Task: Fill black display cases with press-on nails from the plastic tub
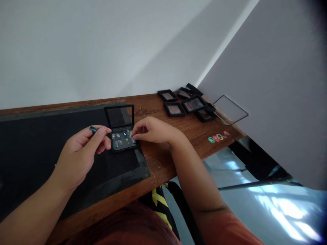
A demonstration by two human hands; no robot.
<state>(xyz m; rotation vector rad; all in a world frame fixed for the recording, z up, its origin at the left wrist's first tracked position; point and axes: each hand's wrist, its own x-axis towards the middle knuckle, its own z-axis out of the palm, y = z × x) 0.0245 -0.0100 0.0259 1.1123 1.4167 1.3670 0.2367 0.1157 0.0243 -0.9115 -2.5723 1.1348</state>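
Note:
A small black case stands with its clear-windowed lid raised on a black mat. Several small decorated pieces that look like false nails lie inside on a grey lining. My left hand, just left of the case, pinches a short dark teal stick-like object between thumb and fingers; its exact kind is unclear. My right hand reaches in from the right, thumb and fingertips closed together over the case's right side, at the small pieces there. Whatever these fingertips hold is too small to make out.
Several black framed cases are piled on the wooden table at the back right. A thin black wire frame leans by the right wall. Round coloured stickers are near the right table edge. The black mat covers the left side.

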